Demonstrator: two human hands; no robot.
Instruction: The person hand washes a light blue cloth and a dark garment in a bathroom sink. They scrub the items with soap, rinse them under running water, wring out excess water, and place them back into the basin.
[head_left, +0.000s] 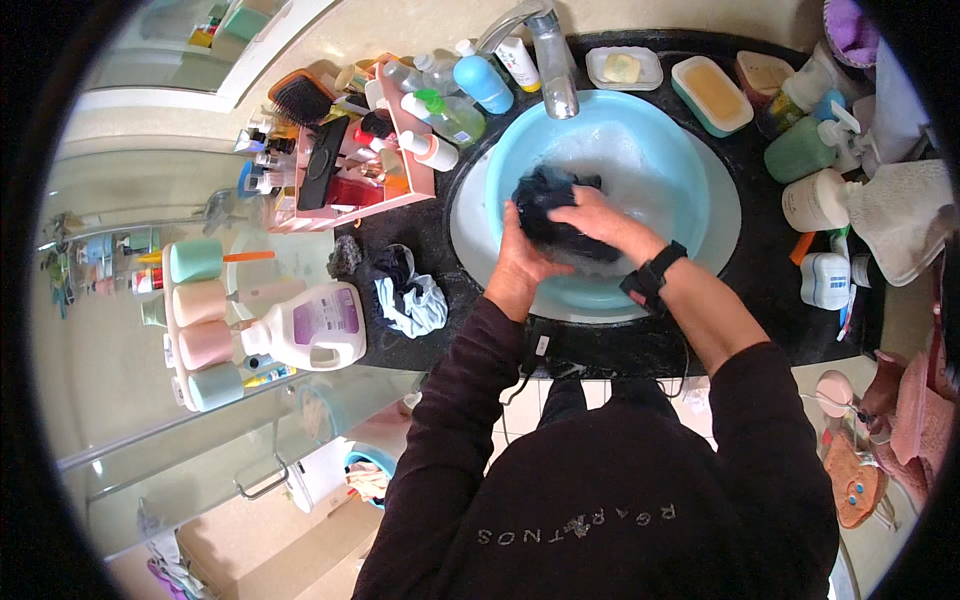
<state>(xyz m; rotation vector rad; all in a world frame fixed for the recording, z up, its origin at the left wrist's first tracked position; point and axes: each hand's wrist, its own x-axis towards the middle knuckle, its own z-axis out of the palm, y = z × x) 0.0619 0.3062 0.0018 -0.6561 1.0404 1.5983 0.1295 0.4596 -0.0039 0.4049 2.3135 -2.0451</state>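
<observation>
A light blue plastic basin (694, 161) stands in the white oval sink (469, 247) with cloudy, sudsy water in it. Dark wet cloth (551, 199) lies bunched in the left half of the basin. My left hand (525, 251) cups the lower left side of the cloth, palm towards it, thumb stretched out to the right. From the right, my right hand (596, 217) grips the top of the cloth, its fingertips partly hidden in the folds. A black band is on my right wrist. The chrome faucet (559, 75) reaches over the basin's far rim.
Left on the black counter are a pink organizer (420, 172) full of cosmetics, a white detergent jug (326, 326) and a small bundle of cloth (412, 300). Behind the basin are a blue bottle (484, 79) and a soap dish (649, 79). Several pump bottles (802, 150) crowd the right side.
</observation>
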